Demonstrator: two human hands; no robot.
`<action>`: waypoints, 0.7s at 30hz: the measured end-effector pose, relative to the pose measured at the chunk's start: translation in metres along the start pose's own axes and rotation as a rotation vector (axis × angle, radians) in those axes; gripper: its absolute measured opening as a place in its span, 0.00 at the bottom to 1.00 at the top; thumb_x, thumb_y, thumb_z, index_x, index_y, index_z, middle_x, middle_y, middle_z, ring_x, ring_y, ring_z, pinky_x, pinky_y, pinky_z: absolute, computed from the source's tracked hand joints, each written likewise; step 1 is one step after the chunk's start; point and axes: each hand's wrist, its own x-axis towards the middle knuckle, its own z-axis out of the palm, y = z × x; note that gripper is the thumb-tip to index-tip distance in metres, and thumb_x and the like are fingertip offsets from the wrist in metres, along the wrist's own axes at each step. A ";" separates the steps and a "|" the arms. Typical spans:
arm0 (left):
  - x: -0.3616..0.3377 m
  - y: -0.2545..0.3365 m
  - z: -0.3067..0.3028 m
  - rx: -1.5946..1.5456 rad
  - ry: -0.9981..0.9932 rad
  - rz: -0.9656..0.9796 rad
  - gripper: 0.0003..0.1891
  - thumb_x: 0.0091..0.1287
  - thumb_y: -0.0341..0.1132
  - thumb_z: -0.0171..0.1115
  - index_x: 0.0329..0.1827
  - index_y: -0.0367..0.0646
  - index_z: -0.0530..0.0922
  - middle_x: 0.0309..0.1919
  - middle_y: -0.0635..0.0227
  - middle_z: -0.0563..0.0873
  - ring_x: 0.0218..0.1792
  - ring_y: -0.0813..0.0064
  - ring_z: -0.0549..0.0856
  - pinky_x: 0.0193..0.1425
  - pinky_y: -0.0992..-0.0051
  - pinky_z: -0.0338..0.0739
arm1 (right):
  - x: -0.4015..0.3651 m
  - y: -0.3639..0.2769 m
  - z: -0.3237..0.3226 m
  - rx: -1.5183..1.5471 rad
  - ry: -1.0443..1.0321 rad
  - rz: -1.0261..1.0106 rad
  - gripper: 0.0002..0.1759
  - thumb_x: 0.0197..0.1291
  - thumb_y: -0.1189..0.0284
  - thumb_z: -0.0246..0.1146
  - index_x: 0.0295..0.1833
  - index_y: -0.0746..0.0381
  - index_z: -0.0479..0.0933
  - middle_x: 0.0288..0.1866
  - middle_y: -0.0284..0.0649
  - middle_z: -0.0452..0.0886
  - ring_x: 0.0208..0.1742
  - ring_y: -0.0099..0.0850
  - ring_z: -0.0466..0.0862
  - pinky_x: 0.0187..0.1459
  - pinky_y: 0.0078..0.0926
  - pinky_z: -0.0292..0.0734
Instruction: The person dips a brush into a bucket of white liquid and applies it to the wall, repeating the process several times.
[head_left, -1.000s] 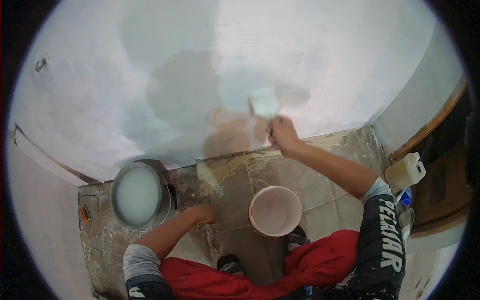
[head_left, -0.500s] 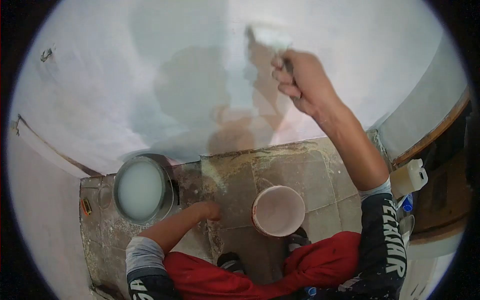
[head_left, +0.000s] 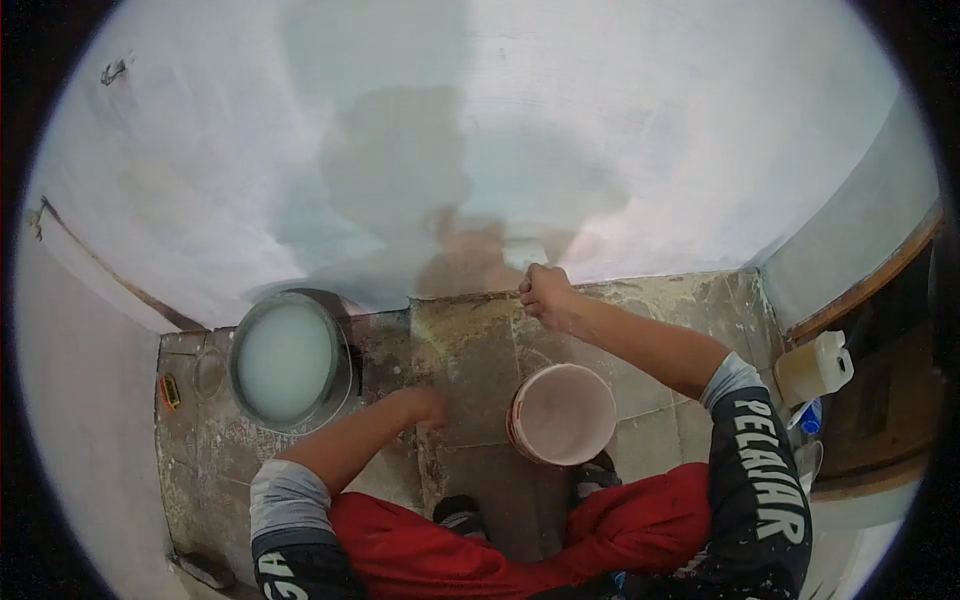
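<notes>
My right hand (head_left: 548, 295) is closed around the handle of a wide paintbrush (head_left: 524, 250). The pale bristle end is against the lower part of the white wall (head_left: 680, 180), just above the floor, and the fingers hide most of the handle. My left hand (head_left: 425, 408) hangs over the tiles between two buckets, smeared by motion, so its fingers cannot be made out. Close to my feet stands a small bucket (head_left: 563, 415), whitish inside. Left of my left hand is a larger bucket (head_left: 288, 362) of milky white liquid.
At the right, by the wooden door frame (head_left: 870, 275), stands a jug of yellowish liquid (head_left: 815, 368) with a blue item (head_left: 811, 417) beside it. A small yellow and red object (head_left: 169, 393) lies on the left floor. Stained tiles (head_left: 465, 350) run along the wall.
My right hand has brought the brush down the wall, from high up to just above the floor. My left hand has stayed in nearly the same place.
</notes>
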 end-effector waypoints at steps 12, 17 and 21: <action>-0.063 0.035 -0.036 -0.054 0.008 -0.021 0.19 0.71 0.37 0.47 0.49 0.32 0.82 0.46 0.49 0.85 0.49 0.50 0.83 0.53 0.53 0.76 | -0.127 -0.158 0.054 -0.145 -0.222 -0.593 0.07 0.67 0.73 0.47 0.33 0.60 0.64 0.25 0.31 0.66 0.17 0.16 0.58 0.11 0.15 0.47; -0.056 0.029 -0.027 -0.112 0.059 -0.107 0.18 0.59 0.38 0.53 0.45 0.38 0.84 0.46 0.51 0.85 0.49 0.51 0.84 0.52 0.57 0.76 | -0.117 -0.139 0.062 -0.054 -0.167 -0.822 0.07 0.67 0.69 0.50 0.35 0.57 0.64 0.24 0.31 0.67 0.16 0.18 0.62 0.11 0.17 0.50; -0.045 0.021 -0.018 -0.170 0.075 -0.108 0.20 0.64 0.42 0.51 0.49 0.37 0.83 0.49 0.50 0.84 0.51 0.51 0.83 0.54 0.55 0.75 | -0.052 -0.074 0.040 -0.063 -0.086 -0.606 0.07 0.66 0.68 0.51 0.34 0.55 0.63 0.23 0.33 0.68 0.14 0.20 0.64 0.12 0.20 0.52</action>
